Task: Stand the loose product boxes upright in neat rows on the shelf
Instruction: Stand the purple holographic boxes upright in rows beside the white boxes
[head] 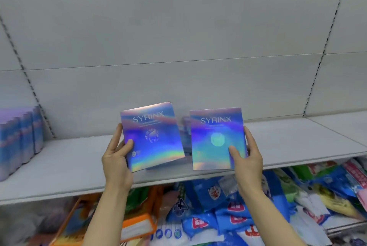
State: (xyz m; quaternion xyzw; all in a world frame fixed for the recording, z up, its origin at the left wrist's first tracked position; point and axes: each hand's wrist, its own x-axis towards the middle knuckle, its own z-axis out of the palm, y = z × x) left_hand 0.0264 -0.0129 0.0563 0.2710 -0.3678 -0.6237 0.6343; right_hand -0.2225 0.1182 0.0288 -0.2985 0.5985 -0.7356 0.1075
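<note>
1. White retail shelving fills the view: we see a pale back panel (178, 37) with slotted uprights at either side, and one white shelf (69, 166) running across the middle.
2. We hold two holographic boxes above the shelf's front part, both face-on with "SYRINX" printed near the top.
3. Our left hand (117, 158) grips the left box (152, 136) at its lower left edge. The thumb lies on the front face and the fingers wrap behind. This box tilts with its top leaning left.
4. Our right hand (248, 158) grips the right box (217, 139) at its lower right edge, thumb on the front and fingers curled round the side. This box is close to upright.
5. The two boxes are apart, with a narrow gap between them. In that gap we see blurred blue-violet shapes that may be further boxes on the shelf; we cannot tell how they lie.
6. At the far left of the shelf, a row of similar boxes (19, 138) stands upright, packed side by side, well apart from the held pair.
7. Below the shelf, we see a jumble of blue packets (218, 220), an orange-trimmed pack (137, 224) and other coloured bags (317, 192) to the right.
</note>
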